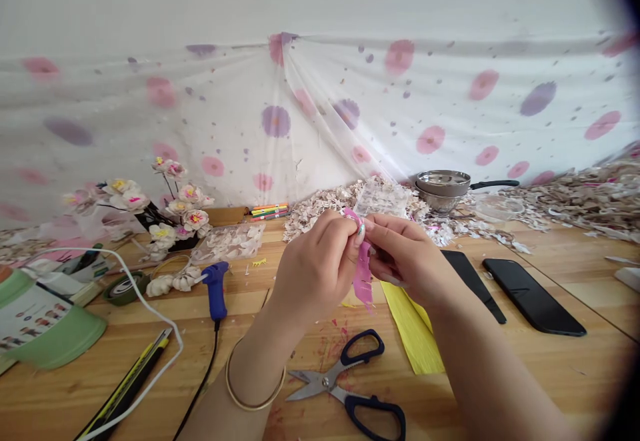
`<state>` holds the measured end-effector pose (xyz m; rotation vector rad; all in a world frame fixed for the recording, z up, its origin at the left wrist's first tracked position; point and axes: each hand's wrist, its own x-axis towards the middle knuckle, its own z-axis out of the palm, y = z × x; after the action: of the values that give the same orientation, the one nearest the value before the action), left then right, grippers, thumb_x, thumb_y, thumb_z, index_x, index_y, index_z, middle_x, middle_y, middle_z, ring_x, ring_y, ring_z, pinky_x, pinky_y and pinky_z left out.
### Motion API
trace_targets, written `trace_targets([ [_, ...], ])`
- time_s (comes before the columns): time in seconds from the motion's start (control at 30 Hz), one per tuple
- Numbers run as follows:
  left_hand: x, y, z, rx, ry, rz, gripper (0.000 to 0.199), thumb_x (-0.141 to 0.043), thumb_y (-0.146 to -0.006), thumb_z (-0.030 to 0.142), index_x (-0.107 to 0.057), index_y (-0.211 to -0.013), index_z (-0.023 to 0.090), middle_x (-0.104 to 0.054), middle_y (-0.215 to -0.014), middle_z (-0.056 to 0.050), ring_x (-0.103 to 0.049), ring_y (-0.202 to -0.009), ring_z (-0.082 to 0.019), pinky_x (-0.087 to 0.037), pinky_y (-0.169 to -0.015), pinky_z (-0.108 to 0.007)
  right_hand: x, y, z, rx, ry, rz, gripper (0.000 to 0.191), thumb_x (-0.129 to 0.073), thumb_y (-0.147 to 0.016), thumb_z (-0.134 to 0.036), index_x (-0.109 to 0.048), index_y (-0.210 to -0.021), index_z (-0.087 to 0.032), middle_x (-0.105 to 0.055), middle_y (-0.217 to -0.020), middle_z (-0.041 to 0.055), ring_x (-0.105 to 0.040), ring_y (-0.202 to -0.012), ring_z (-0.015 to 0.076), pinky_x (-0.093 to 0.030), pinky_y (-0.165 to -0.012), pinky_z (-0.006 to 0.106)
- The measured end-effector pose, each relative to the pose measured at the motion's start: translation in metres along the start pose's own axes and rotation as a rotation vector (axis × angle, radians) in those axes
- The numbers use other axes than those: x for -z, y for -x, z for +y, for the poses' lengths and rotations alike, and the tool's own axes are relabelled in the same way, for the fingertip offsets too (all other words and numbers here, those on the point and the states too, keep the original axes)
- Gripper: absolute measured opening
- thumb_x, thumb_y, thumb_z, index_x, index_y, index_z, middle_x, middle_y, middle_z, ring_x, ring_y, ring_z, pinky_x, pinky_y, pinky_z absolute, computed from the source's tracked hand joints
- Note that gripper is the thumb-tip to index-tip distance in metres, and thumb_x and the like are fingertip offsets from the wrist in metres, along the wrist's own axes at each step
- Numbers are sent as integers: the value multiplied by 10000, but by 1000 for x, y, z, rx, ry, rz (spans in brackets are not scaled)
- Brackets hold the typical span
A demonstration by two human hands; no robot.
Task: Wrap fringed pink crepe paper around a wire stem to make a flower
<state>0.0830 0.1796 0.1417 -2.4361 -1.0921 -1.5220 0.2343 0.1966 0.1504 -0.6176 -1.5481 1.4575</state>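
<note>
My left hand and my right hand meet above the middle of the table, their fingertips pinched together. Between them is a strip of pink crepe paper, with its lower end hanging loose and its edge cut into a fringe. Both hands are closed on it; the fingers hide its upper part. Scissors with dark blue handles lie spread apart below the hands. Under my right forearm lies a folded sheet of yellow crepe paper.
A blue glue gun stands at left, its cord running forward. Paper flowers, a green container and a white cable are farther left. At right lie a black phone and a steel strainer and pan beside heaped scraps.
</note>
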Motion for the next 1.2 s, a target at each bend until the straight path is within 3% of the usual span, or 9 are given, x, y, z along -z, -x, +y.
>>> trace_targets([
  [0.1,2,0,4,93,156,1,146,-458,-998,229,-511,-863,213,-562,-833,-19,-509,-770,-155,-408,-702,-278,3,3,-1,126,122,26,413,-608,-922,-510,-449,-675,-218,-384,-459,-98,-314,-370,60,-237,-353,192],
  [0.2,5,0,9,346,460,-65,224,-469,-1016,355,-533,-855,213,-505,-730,21,-459,-648,-120,-394,-612,-243,11,6,-1,391,412,72,378,-498,-1009,-429,-479,-703,-209,-488,-552,-57,-443,-464,76,-353,-441,202],
  [0.3,10,1,10,564,714,-134,268,-521,-984,451,-562,-866,214,-414,-609,60,-351,-514,-93,-302,-469,-216,22,7,-1,638,773,47,259,-485,-1022,-334,-539,-804,-204,-549,-622,-37,-493,-526,89,-378,-505,215],
  [0.43,14,0,6,689,886,-160,270,-589,-945,446,-564,-830,202,-381,-558,78,-313,-475,-68,-255,-433,-181,30,7,-1,825,1054,23,168,-472,-1018,-287,-577,-935,-186,-603,-653,-18,-534,-543,111,-372,-524,238],
  [0.63,17,-2,9,752,881,-246,274,-591,-919,416,-569,-768,188,-388,-548,77,-305,-477,-59,-237,-430,-164,28,1,2,916,1297,78,244,-425,-1054,-359,-582,-977,-188,-661,-622,-15,-573,-498,123,-338,-505,253],
  [0.77,19,-2,8,842,870,-228,252,-606,-868,396,-568,-732,186,-396,-561,68,-310,-493,-65,-233,-435,-171,26,-2,4,958,1360,61,271,-390,-1068,-385,-568,-980,-201,-673,-624,-16,-595,-508,126,-322,-502,254],
  [0.9,19,-2,4,879,870,-252,231,-618,-841,384,-583,-730,185,-416,-567,61,-315,-496,-65,-222,-441,-177,24,-3,6,1023,1380,133,223,-444,-1052,-378,-539,-967,-196,-640,-598,-30,-540,-474,126,-308,-497,266],
  [1.03,18,-3,4,895,871,-300,256,-614,-816,403,-567,-691,184,-382,-532,62,-287,-490,-72,-191,-441,-197,24,-3,6,1054,1409,57,151,-450,-1049,-287,-529,-960,-194,-604,-618,-29,-521,-507,131,-296,-502,278],
  [1.2,15,-5,5,885,846,-296,248,-598,-814,389,-535,-684,187,-374,-540,64,-282,-488,-72,-195,-442,-204,25,-3,7,1029,1432,-1,237,-382,-1051,-240,-562,-905,-186,-578,-614,-11,-505,-518,144,-282,-497,296],
])
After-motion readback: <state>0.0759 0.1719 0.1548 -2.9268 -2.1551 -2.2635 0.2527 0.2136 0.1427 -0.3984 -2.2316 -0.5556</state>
